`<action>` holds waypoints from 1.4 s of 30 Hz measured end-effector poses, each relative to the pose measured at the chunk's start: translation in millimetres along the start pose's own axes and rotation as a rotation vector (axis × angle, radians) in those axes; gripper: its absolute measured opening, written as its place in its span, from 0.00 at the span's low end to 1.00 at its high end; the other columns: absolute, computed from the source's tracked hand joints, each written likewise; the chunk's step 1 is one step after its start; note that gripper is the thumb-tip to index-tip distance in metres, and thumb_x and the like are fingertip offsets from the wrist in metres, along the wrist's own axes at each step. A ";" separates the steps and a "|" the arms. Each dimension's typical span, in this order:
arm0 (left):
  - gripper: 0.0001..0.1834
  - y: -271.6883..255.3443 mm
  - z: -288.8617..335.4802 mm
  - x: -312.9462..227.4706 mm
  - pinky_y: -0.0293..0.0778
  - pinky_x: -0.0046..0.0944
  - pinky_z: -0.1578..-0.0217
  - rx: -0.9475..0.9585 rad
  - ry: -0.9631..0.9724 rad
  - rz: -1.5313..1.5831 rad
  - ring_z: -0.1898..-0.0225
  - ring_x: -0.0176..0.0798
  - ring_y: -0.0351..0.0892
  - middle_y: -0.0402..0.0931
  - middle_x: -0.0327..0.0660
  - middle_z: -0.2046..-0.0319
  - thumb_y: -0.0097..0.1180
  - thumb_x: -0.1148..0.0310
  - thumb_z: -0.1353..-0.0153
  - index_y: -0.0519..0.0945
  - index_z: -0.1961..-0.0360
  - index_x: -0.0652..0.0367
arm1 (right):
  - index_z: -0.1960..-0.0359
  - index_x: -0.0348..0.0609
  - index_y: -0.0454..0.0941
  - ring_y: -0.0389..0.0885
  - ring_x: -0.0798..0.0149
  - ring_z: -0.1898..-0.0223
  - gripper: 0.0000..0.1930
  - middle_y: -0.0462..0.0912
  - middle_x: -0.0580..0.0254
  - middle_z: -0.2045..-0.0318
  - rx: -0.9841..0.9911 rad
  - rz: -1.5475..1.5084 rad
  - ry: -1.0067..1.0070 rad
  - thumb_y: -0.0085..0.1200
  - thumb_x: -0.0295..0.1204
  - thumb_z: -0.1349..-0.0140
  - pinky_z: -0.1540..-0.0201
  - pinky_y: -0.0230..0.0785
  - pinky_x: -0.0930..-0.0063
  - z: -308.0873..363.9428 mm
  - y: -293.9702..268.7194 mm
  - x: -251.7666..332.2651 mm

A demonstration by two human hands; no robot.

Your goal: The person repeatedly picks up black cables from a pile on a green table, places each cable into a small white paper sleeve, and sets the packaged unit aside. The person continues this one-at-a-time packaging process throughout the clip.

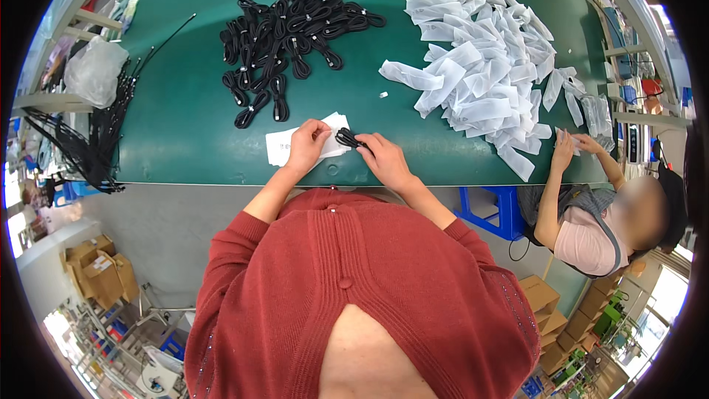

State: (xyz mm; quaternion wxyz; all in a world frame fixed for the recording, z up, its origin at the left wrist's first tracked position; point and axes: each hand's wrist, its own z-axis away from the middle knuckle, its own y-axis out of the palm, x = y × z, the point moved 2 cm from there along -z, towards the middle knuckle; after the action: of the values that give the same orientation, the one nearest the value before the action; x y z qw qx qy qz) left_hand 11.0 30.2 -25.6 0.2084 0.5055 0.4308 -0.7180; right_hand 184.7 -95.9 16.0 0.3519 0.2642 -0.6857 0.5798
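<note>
In my right hand (pixel 384 161) is a small coiled black cable (pixel 345 137), gripped between thumb and fingers at its right end. My left hand (pixel 306 146) is just left of the cable, over flat white slips (pixel 278 149) that lie near the table's front edge. Its thumb and forefinger are pinched together; what is between them, if anything, is too small to make out. Beyond my hands, a heap of coiled black cables (pixel 284 33) lies on the green table (pixel 192 118).
A large pile of translucent white pouches (pixel 473 66) covers the table's right part. Loose black cables (pixel 111 122) and a clear plastic bag (pixel 96 70) lie at the left edge. At the right, a co-worker (pixel 591 229) handles a pouch beside a blue stool (pixel 495 210).
</note>
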 end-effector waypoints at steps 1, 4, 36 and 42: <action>0.04 -0.2 0.2 0.0 0.72 0.32 0.65 0.005 -0.003 0.008 0.70 0.32 0.75 0.76 0.39 0.71 0.61 0.76 0.41 0.79 0.66 0.64 | 0.54 0.46 0.76 0.79 0.47 0.65 0.11 0.77 0.56 0.67 0.005 0.016 -0.021 0.56 0.31 0.37 0.64 0.72 0.57 0.5 0.2 0.5; 0.04 -1.2 2.5 -5.8 0.72 0.32 0.66 0.051 0.026 -0.027 0.70 0.33 0.74 0.76 0.39 0.70 0.60 0.76 0.41 0.78 0.67 0.64 | 0.56 0.44 0.77 0.79 0.50 0.66 0.10 0.77 0.57 0.68 0.020 -0.008 -0.048 0.56 0.32 0.37 0.64 0.72 0.59 1.1 2.3 0.2; 0.04 -13.2 5.2 -9.8 0.72 0.40 0.69 -0.034 0.145 -0.198 0.70 0.45 0.76 0.75 0.46 0.70 0.58 0.81 0.45 0.76 0.69 0.64 | 0.50 0.36 0.71 0.77 0.63 0.66 0.14 0.77 0.55 0.61 -0.185 -0.437 0.264 0.55 0.26 0.35 0.60 0.71 0.70 4.7 13.9 -14.3; 0.03 -13.3 7.4 9.8 0.72 0.32 0.68 -0.007 -0.040 -0.081 0.72 0.31 0.75 0.77 0.38 0.75 0.58 0.78 0.41 0.76 0.66 0.63 | 0.46 0.37 0.70 0.78 0.48 0.60 0.18 0.70 0.50 0.55 -0.100 -0.238 0.024 0.55 0.22 0.39 0.56 0.71 0.60 7.7 12.7 -0.3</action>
State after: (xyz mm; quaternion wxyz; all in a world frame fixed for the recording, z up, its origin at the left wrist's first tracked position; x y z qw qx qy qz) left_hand -6.8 32.6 -28.2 0.1895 0.4725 0.4491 -0.7343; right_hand 173.7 -101.0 7.4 0.4390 0.3189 -0.6734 0.5021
